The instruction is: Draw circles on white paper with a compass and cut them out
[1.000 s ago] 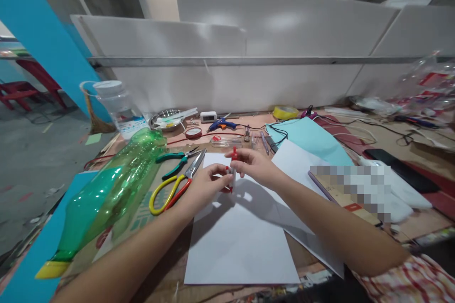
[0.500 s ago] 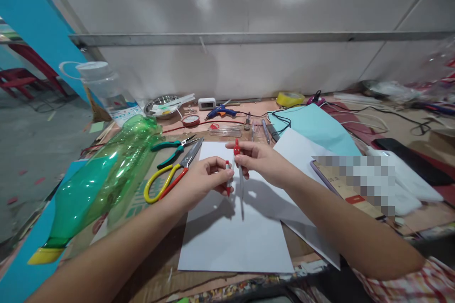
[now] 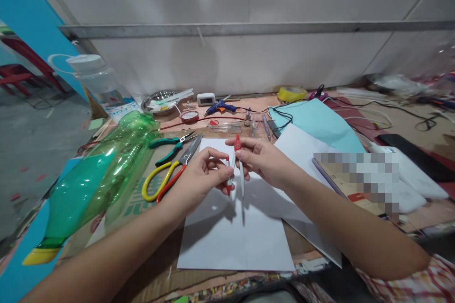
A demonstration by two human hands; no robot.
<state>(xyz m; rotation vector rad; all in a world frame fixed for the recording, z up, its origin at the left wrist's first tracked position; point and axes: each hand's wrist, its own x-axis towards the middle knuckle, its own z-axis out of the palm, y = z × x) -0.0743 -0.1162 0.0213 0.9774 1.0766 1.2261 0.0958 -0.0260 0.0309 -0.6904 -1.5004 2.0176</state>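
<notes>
A drawing compass (image 3: 237,168) with a red top is held upright above a white sheet of paper (image 3: 234,232). My right hand (image 3: 261,161) pinches its red top and upper leg. My left hand (image 3: 201,182) pinches the leg that carries a small red-tipped pencil. The metal needle leg points down toward the paper, and its tip hovers just above the sheet. Both hands are closed on the compass.
Left of the paper lie yellow-handled scissors (image 3: 167,175), green pliers (image 3: 170,144) and a big green plastic bottle (image 3: 95,184). At the back are a blue glue gun (image 3: 220,106), a yellow tape roll (image 3: 291,93) and a metal bowl (image 3: 159,102). More paper sheets (image 3: 313,125), cables and a black phone (image 3: 415,154) lie to the right.
The compass legs have swung from folded near my hands to spread and pointing down at the paper. The view has tilted down a little.
</notes>
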